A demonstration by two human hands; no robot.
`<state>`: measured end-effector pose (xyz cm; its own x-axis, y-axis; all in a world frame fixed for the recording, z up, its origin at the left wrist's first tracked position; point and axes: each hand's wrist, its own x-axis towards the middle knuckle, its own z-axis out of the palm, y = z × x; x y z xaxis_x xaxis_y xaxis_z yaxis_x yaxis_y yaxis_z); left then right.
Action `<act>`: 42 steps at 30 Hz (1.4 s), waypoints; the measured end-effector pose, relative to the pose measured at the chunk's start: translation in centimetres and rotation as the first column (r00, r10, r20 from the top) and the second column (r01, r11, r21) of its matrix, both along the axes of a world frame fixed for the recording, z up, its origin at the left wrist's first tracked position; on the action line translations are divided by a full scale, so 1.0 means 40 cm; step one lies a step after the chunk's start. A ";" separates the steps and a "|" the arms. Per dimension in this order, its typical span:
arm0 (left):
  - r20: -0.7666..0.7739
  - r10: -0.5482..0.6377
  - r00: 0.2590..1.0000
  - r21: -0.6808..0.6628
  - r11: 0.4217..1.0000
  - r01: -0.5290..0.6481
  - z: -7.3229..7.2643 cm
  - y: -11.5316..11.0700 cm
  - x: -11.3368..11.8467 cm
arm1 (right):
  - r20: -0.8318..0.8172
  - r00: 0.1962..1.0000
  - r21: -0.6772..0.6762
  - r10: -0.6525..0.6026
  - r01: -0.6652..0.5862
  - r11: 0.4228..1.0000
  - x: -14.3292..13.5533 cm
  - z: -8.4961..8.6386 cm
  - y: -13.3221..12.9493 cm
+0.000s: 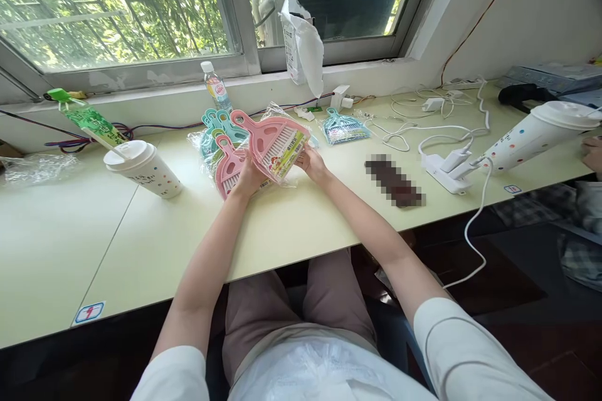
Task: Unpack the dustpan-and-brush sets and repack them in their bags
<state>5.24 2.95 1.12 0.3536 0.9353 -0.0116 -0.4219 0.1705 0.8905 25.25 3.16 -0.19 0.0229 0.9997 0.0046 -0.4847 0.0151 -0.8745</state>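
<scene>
Between both hands I hold a pink mini dustpan and brush set (pixel 271 138) in a clear wrapper, tilted and raised over the table. My left hand (pixel 249 177) grips its lower left edge, and my right hand (pixel 310 160) pinches its right edge. Just behind my left hand lies another pink dustpan set (pixel 226 166), partly covered; whether that hand touches it I cannot tell. Several teal dustpan sets (pixel 217 120) are piled beyond it. A separate teal dustpan set (pixel 345 128) lies farther right, apart from my hands.
On the left stand a paper cup with a straw (pixel 143 169) and a green bottle (pixel 89 118). A clear bottle (pixel 216 86) is by the window. To the right are a power strip (pixel 446 174), cables, a blurred dark item (pixel 395 182), a large cup (pixel 531 136) and another person's hand (pixel 593 153).
</scene>
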 end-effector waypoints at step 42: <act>-0.387 0.576 0.720 0.544 0.773 -0.326 0.015 0.025 -0.015 | 0.452 0.874 0.071 0.179 -0.235 0.969 0.171 0.062 -0.007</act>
<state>4.66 3.94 1.72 -0.0578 0.9300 0.3630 0.1857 -0.3473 0.9192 32.11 2.90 2.28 -0.2169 0.9724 0.0857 -0.0551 0.0754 -0.9956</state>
